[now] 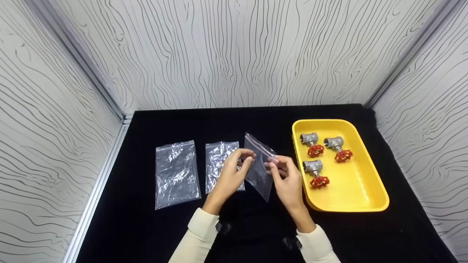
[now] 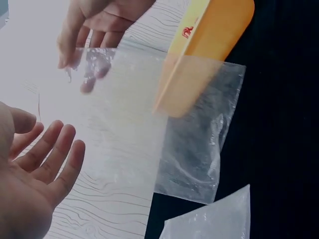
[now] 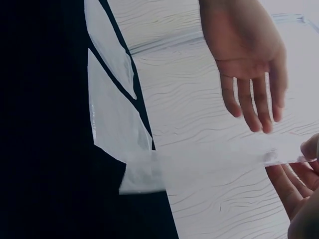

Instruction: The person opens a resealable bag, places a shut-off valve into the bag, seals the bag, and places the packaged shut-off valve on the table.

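A clear zip-lock bag (image 1: pixel 260 171) hangs from my right hand (image 1: pixel 289 180), whose thumb and fingers pinch it near the zip edge. Close to the bag's left side is my left hand (image 1: pixel 234 170), its fingers loosely bent. In the left wrist view, the left hand (image 2: pixel 42 169) is apart from the bag (image 2: pixel 194 144) and holds nothing. The right wrist view shows the bag (image 3: pixel 144 174) stretching from the right hand (image 3: pixel 299 184) below the left hand (image 3: pixel 249 55).
Two more clear zip-lock bags, a larger one (image 1: pixel 177 175) and a smaller one (image 1: pixel 215 164), lie on the black cloth (image 1: pixel 252 233) at left. At right, a yellow tray (image 1: pixel 351 197) holds three metal valves (image 1: pixel 313 166) with red handwheels. Patterned panels (image 1: pixel 234 54) stand around the table.
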Action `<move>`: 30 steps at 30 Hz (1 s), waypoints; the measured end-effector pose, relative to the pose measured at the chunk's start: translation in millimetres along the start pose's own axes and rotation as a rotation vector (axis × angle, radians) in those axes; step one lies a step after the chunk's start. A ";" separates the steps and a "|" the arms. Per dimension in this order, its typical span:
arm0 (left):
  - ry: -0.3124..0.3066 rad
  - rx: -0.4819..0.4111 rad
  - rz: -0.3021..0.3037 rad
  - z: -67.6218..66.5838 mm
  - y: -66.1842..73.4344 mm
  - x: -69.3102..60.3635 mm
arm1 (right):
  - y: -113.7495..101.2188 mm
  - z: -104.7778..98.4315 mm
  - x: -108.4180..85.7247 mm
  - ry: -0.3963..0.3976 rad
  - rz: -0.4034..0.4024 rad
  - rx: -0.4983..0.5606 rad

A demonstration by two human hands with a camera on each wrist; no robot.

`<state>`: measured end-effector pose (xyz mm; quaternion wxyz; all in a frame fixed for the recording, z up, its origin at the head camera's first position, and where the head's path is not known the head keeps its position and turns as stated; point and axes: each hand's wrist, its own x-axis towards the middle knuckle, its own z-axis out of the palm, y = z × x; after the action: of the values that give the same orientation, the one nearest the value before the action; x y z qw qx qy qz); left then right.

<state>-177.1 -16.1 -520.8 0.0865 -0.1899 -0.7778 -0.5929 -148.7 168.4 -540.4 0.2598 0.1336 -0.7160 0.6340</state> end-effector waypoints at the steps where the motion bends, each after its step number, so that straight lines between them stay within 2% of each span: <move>1: -0.004 -0.010 -0.002 0.1 1.1 0.3 | 0.0 0.9 -1.2 -0.007 -0.012 -0.004; 5: -0.012 -0.037 -0.026 0.0 5.0 1.4 | -0.3 4.9 -6.1 -0.025 -0.060 -0.054; 10: -0.010 -0.068 -0.041 -0.5 9.7 2.2 | -0.1 9.5 -11.0 -0.052 -0.084 -0.102; 18: 0.006 -0.224 -0.082 0.4 12.0 2.7 | 0.1 14.2 -15.9 -0.109 -0.123 -0.053; 23: 0.036 -0.205 -0.102 1.1 12.0 3.9 | 1.5 15.0 -17.9 -0.140 -0.141 -0.035; 30: 0.051 -0.088 -0.081 1.1 11.8 3.7 | 3.5 15.3 -19.6 -0.157 -0.181 -0.030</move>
<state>-175.7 -11.7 -509.2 0.0739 -0.1468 -0.7557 -0.6340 -137.3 151.3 -554.9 0.2609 0.2428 -0.7287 0.5848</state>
